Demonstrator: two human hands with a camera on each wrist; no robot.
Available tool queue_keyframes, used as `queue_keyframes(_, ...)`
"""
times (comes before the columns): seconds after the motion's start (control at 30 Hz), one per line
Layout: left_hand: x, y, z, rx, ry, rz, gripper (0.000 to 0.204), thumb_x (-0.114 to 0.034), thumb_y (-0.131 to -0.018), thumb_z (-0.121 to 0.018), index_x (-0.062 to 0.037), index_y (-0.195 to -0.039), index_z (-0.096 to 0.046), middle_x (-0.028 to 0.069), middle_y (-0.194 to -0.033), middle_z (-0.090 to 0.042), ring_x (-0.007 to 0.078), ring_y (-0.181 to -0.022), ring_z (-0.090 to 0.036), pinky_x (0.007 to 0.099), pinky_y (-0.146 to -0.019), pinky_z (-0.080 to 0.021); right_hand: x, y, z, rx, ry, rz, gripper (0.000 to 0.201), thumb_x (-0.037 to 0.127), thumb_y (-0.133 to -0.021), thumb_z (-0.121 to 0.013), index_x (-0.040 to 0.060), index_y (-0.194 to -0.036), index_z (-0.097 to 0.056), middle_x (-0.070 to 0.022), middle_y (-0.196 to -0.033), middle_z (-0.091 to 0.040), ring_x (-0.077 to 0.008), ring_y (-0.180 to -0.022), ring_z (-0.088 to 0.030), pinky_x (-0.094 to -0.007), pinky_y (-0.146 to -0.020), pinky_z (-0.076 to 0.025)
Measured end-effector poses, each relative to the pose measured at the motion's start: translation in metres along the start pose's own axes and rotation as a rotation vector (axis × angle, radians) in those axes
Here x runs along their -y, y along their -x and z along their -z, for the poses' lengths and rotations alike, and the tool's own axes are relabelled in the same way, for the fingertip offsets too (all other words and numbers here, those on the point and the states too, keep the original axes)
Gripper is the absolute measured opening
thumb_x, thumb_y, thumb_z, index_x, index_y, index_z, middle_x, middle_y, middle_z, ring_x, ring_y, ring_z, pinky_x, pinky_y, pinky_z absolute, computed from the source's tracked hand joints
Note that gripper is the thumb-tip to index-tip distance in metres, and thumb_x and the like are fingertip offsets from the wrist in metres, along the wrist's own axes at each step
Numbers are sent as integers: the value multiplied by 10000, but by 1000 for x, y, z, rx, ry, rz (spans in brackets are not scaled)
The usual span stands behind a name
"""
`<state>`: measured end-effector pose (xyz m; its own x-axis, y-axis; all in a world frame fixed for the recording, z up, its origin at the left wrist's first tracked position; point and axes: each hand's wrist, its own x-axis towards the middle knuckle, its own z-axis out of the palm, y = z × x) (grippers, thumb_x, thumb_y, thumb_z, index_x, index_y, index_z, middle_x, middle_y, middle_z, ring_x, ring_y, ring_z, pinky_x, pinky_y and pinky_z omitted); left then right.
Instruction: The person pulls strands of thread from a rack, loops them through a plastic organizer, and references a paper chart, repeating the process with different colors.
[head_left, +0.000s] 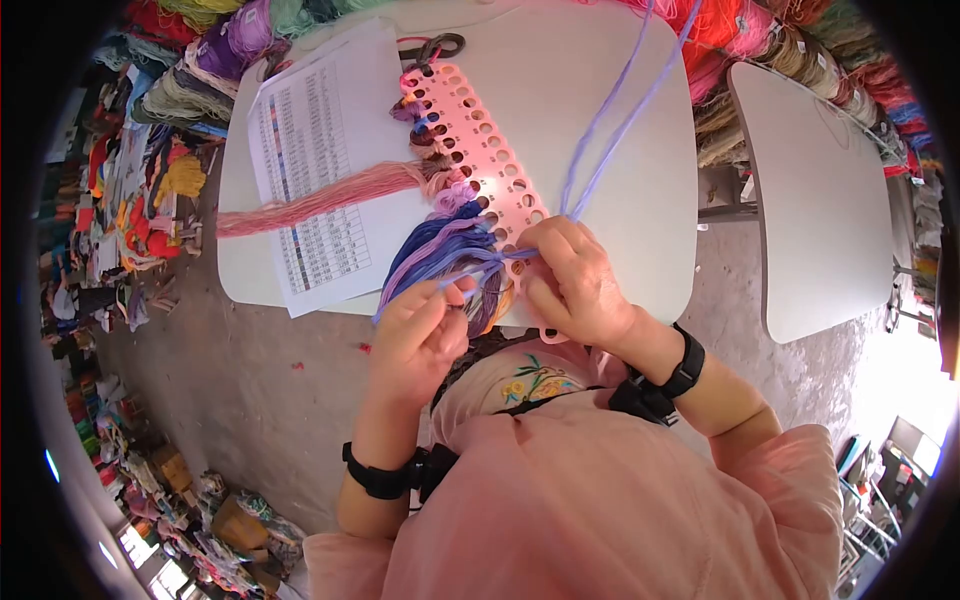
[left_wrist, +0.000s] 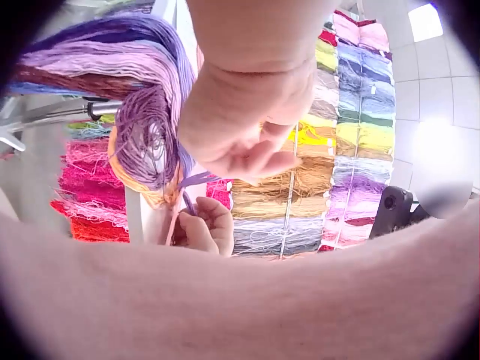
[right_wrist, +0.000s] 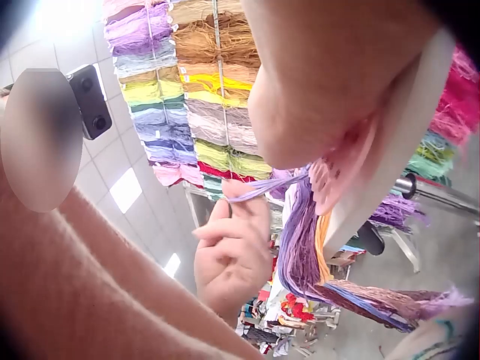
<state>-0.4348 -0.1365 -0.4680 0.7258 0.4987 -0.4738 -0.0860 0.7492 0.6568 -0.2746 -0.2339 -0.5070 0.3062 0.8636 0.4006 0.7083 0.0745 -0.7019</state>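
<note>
A pink thread holder card with rows of holes lies slanted on the table, loops of embroidery thread knotted along its left edge. My left hand pinches the end of a lavender-blue thread and stretches it out from the card. At the card's right edge, near the lower holes, my right hand grips the same colour of thread between thumb and fingers. Two long lavender strands run up the table from that hand. Blue and purple skeins hang from the card between the hands.
A printed chart sheet lies left on the white table, with a dusty-pink skein across it. Black-handled scissors sit by the card's top. Bundles of coloured thread line the back. A second white table stands right.
</note>
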Motion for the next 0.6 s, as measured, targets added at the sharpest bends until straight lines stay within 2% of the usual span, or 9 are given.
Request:
queue_keyframes(0.07, -12, 8, -5, 174, 42, 19, 215, -105, -845, -432, 22, -1000, -513, 51, -630, -540, 53, -403, -415, 173, -367, -316, 1, 1, 2, 2, -58, -55, 285, -24, -613, -488, -13, -898, -474, -119, -775, -490, -249, -631, -481, -321, -556, -402)
queue_keyframes(0.17, -14, -12, -25, 184, -414, 191, 202, -75, -821, -456, 5, -1000, -505, 77, -682, -571, 70, -423, -475, 184, -373, -350, 0, 7, 0, -29, -275, -177, 278, -1, -623, -498, 2, -899, -471, -131, -782, -498, -288, -650, -481, -366, -612, -396)
queue_keyframes(0.27, 7, -23, -35, 108, -908, 68, 178, -51, -795, -486, -3, -963, -517, 84, -701, -580, 90, -468, -538, 191, -394, -387, -1, 3, 1, -19, -208, -116, 300, 48, -615, -529, 16, -910, -484, -136, -802, -495, -300, -684, -484, -385, -648, -394)
queue_keyframes(0.3, 12, -20, -24, 38, -881, -75, 156, -53, -779, -530, 14, -920, -527, 70, -672, -566, 108, -504, -571, 193, -413, -409, -1, 1, 2, -8, -127, -66, 313, 64, -610, -539, 17, -916, -489, -136, -809, -491, -297, -695, -483, -384, -652, -393)
queue_keyframes(0.37, -9, 2, -5, -119, -851, -51, 143, -114, -802, -525, 8, -874, -538, 62, -668, -560, 110, -504, -554, 206, -440, -427, 6, -3, 0, 29, 49, -38, 347, 104, -596, -560, 21, -927, -499, -131, -829, -482, -290, -731, -482, -379, -663, -390)
queue_keyframes(0.43, -33, 34, 47, -159, -660, 57, 176, -185, -829, -493, -14, -831, -534, 48, -661, -553, 110, -509, -531, 213, -452, -432, 6, -3, -3, 78, 173, -36, 404, 166, -568, -593, 27, -939, -514, -125, -860, -467, -283, -791, -474, -369, -683, -383)
queue_keyframes(0.47, -46, 52, 73, -133, -572, 67, 191, -231, -851, -452, -62, -783, -511, 15, -600, -498, 96, -460, -452, 208, -410, -378, 6, -3, -4, 69, 180, -37, 405, 168, -567, -595, 28, -938, -514, -125, -860, -468, -284, -795, -474, -369, -685, -383)
queue_keyframes(0.53, -59, 95, 135, -250, -182, 10, 182, -239, -856, -451, -92, -751, -475, -8, -549, -422, 82, -408, -367, 207, -366, -293, 8, -4, -4, 51, 191, -30, 407, 172, -564, -600, 32, -937, -515, -125, -859, -469, -285, -801, -475, -367, -690, -383)
queue_keyframes(0.6, -74, 135, 178, -350, 67, -108, 181, -244, -860, -448, -112, -737, -454, -17, -514, -352, 76, -383, -290, 213, -352, -238, 8, -4, -5, 36, 213, -17, 402, 169, -563, -599, 34, -933, -518, -125, -863, -471, -288, -806, -478, -370, -694, -386)
